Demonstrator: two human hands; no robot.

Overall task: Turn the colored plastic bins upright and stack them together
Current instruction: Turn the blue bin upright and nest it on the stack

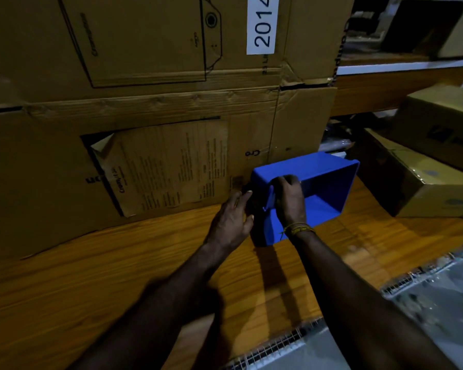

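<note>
While our right hand [289, 201] curls its fingers over the near rim of the blue bin [313, 193], gripping it, our left hand [231, 222] rests against the bin's left end with fingers fairly straight and the thumb out toward the cardboard. A yellow thread band [298, 229] circles the right wrist. Lying on its side, the bin sits on the wooden shelf [118, 276] with its open mouth turned to the right and toward us, its far end just beside the big cardboard carton [51, 169] that fills the left and far part of the scene.

On that carton a printed sheet [171, 166] is stuck sideways; its text is too small and dim to read beyond a brand-like word beginning "Crem". Above it a second carton [145, 44] carries a line drawing and a white label [262, 24] reading "2014", turned on end. To the right, more brown boxes [425, 177] lie on the shelf, well apart from the bin, their markings blurred. Along the near right edge runs a wire mesh strip [292, 343].
</note>
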